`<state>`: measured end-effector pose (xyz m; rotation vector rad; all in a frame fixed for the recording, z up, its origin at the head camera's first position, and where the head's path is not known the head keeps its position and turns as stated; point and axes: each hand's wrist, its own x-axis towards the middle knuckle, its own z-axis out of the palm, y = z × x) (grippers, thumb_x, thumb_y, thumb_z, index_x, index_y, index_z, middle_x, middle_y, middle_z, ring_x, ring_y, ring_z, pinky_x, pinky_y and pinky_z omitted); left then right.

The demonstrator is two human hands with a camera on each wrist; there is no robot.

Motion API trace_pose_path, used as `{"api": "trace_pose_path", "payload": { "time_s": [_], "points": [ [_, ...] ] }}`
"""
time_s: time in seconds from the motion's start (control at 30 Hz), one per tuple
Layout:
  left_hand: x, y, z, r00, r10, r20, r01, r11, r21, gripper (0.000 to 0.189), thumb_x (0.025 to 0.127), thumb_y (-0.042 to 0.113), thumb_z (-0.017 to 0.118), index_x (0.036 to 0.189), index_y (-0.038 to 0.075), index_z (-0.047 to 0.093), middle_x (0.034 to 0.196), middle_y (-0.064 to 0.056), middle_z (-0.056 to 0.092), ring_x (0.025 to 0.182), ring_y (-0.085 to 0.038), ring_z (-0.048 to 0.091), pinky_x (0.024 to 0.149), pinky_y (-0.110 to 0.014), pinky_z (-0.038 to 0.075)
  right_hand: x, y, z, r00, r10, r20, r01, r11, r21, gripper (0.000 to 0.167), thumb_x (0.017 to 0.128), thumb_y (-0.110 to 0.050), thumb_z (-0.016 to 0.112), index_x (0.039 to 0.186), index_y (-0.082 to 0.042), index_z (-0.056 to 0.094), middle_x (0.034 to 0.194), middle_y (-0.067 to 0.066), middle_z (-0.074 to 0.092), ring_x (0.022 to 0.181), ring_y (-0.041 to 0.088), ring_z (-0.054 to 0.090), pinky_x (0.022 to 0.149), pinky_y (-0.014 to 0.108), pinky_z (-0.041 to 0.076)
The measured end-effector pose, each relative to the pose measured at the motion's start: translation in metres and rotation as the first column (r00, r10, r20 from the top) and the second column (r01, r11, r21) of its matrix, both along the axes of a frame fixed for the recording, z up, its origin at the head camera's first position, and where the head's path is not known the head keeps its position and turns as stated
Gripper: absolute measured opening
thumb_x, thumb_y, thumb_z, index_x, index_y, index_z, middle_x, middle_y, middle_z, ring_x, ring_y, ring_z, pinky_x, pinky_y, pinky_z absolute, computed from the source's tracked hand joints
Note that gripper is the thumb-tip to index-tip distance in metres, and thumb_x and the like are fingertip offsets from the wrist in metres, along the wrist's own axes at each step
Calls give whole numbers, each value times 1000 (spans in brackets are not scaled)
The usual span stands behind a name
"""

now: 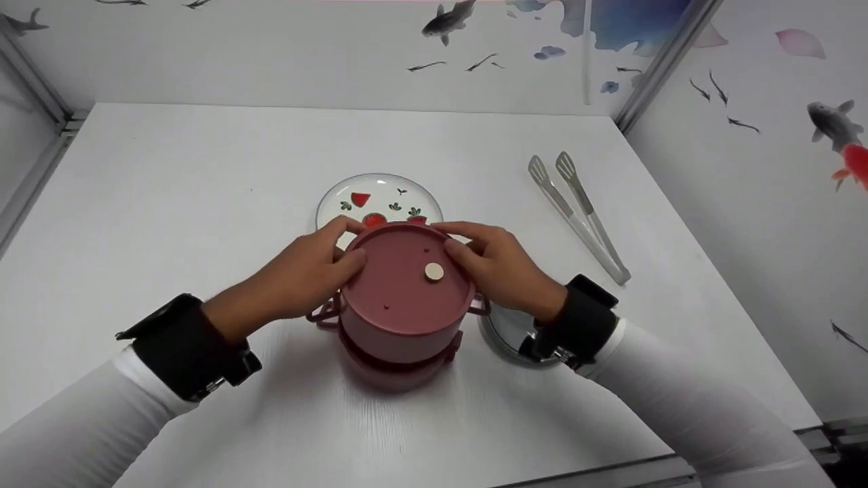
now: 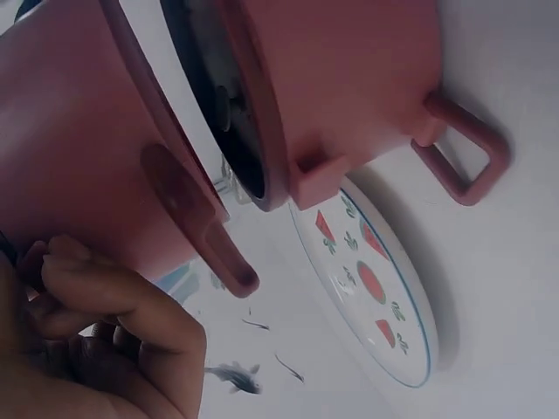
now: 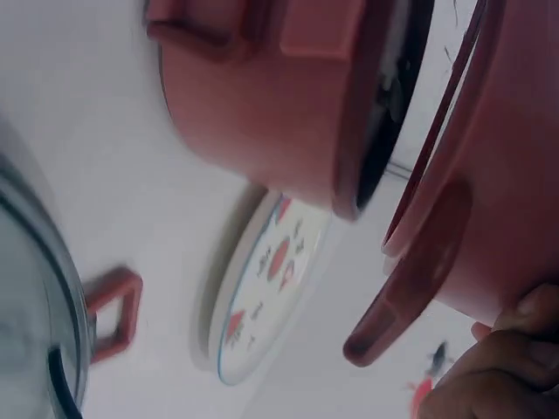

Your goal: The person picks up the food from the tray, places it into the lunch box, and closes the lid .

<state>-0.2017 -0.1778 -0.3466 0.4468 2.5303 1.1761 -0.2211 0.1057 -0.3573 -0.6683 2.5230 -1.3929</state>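
Observation:
A dusty-red pot (image 1: pixel 400 305) is held bottom up, its flat base with a small pale disc facing the head camera. My left hand (image 1: pixel 298 274) grips its left edge, thumb on the flat bottom and fingers over the side. At the right edge my right hand (image 1: pixel 508 268) grips it the same way. Below stands a second red pot (image 2: pixel 358 78) with a dark rim, upright on the table. Both wrist views show a gap between the two rims. A loop handle (image 3: pixel 410 279) juts out near the upper pot's rim.
Behind the pots lies a white plate (image 1: pixel 380 183) painted with watermelon slices. A glass lid (image 1: pixel 505 329) is partly hidden under my right wrist. Metal tongs (image 1: pixel 586 224) with slotted ends lie at the right. White panels with painted fish border the white table (image 1: pixel 203 169).

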Motion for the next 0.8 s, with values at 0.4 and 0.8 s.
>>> {"api": "trace_pose_path", "payload": {
  "time_s": [0.4,0.8],
  "points": [
    [-4,-2,-26,995,12,-103,-11,1000,18,32,108,39,51,132,22,63,83,-4,68,73,-18,61,69,-32,51,35,2,-16,991,-7,136,16,998,-64,40,109,-20,54,148,-15,50,71,5,67,57,12,57,56,20,48],
    [-8,-6,-35,996,-62,-57,63,998,25,43,111,46,38,144,24,57,106,-3,74,105,-19,66,97,-43,49,30,1,-22,995,-46,85,50,998,-49,38,110,-21,52,148,-19,55,64,0,59,55,10,52,53,21,43]
  ]
}}
